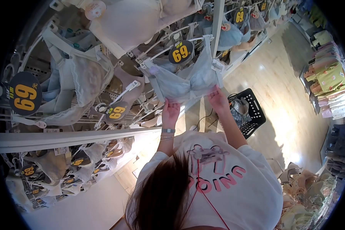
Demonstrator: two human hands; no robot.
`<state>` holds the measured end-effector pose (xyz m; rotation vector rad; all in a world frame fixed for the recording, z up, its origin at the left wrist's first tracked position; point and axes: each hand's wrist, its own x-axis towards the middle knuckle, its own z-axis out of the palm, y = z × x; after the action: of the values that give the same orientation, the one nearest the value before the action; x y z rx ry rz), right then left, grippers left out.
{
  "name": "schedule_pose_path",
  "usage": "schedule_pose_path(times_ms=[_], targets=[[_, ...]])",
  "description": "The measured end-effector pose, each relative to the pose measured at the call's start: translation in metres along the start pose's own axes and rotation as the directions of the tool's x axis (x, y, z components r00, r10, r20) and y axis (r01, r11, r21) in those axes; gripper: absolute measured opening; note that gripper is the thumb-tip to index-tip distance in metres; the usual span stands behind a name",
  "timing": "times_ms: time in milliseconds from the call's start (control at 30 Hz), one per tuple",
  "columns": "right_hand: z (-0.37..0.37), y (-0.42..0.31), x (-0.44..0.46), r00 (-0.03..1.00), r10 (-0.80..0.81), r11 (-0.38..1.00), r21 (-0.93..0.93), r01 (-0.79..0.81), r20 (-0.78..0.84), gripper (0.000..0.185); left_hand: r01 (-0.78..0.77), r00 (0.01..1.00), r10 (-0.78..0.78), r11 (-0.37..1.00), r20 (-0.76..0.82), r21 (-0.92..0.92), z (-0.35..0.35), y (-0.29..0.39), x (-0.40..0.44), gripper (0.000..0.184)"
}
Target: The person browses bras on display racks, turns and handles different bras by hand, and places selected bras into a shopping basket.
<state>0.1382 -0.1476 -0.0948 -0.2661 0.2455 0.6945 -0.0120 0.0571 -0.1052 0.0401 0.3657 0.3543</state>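
A pale blue-grey bra (pixel 176 86) hangs on the rack in front of me, its cups spread towards me. My left hand (pixel 171 110), with a band on the wrist, grips its lower edge at the left. At the lower right edge, my right hand (pixel 218 100) pinches the fabric. Both hands are closed on the bra, and some fingertips are hidden by the cloth. Just above the cups hangs a round black price tag (pixel 181 52) with a yellow 69.
Other bras (pixel 78 76) crowd the racks at left. A white shelf edge (pixel 65 138) runs below them. On the floor at right stands a black basket (pixel 257 111) with fabric inside. Folded clothes (pixel 331 80) line the far right; more bras (pixel 306 195) lie at lower right.
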Motion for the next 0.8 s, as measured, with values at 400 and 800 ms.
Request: schedule_pose_path(times_ms=[400, 800], targets=[[0.007, -0.006, 0.006, 0.998, -0.006, 0.999, 0.051, 0.009, -0.054, 0.016, -0.023, 0.997, 0.017, 0.997, -0.074, -0.073, 0.013, 0.005, 0.002, 0.011], [0.01, -0.006, 0.001, 0.995, -0.026, 0.998, 0.059, 0.032, -0.092, 0.017, -0.018, 0.999, 0.014, 0.997, -0.044, -0.081, 0.003, 0.007, 0.006, 0.013]])
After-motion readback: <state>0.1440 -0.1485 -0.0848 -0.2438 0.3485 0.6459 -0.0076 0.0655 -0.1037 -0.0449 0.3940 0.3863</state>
